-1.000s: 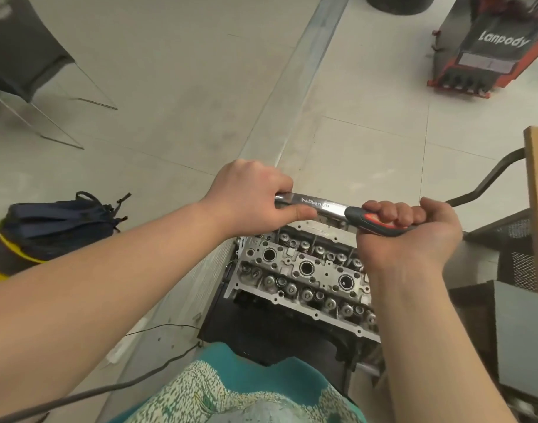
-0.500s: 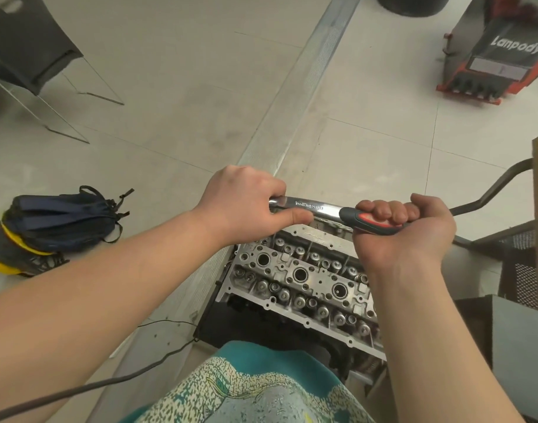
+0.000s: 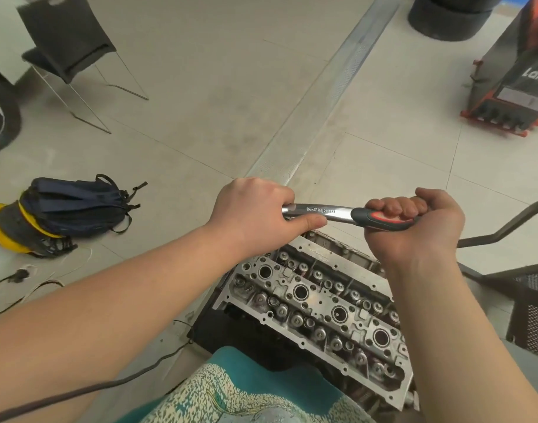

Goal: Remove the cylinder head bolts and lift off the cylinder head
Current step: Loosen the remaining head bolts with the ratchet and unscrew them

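The person's left hand (image 3: 255,213) wraps the head end of a chrome ratchet wrench (image 3: 328,212); the right hand (image 3: 414,221) grips its red-black handle. The step appears to be loosening a bolt on the bare aluminium cylinder head (image 3: 316,303) below. Next comes a steady pull, socket kept seated.

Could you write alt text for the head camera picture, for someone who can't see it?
Seen from above, a person's left hand covers the head end of a chrome ratchet wrench while the right hand grips its red and black handle, above an exposed cylinder head. A dark backpack and a black chair stand on the tiled floor beyond.
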Action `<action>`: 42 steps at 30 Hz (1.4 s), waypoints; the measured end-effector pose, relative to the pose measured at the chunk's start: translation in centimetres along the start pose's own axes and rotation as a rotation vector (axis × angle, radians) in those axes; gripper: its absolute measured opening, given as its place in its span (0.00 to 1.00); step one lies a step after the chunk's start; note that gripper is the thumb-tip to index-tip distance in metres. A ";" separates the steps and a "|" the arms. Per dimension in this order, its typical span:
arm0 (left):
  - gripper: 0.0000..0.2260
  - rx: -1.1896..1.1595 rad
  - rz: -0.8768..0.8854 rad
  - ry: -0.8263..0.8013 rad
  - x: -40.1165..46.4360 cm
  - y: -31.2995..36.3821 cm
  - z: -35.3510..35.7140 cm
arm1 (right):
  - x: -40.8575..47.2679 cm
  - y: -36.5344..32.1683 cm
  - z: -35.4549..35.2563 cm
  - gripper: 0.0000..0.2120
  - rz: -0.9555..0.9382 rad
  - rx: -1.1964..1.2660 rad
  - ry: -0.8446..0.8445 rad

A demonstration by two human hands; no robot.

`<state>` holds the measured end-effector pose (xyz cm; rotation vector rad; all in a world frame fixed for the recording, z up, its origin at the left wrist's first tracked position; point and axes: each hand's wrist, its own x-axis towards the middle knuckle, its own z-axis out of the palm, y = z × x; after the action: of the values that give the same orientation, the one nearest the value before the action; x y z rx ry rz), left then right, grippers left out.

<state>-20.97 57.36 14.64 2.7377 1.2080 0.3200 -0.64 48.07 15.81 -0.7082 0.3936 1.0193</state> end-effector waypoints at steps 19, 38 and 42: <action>0.14 -0.200 -0.266 0.011 -0.6 0.4 -0.9 | 8.3 0.4 9.0 0.18 0.248 -0.365 -0.087; 0.09 -1.250 -0.542 -0.174 -5.3 -3.4 3.0 | -0.7 31.3 18.7 0.03 0.243 -2.244 -1.313; 0.09 -1.258 -0.480 -0.176 -5.2 -4.2 3.7 | -0.3 29.3 18.9 0.03 0.108 -2.233 -1.191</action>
<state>-26.46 56.16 9.44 1.3431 1.0197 0.5188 -26.83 70.81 19.22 -1.6943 -2.1276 1.4745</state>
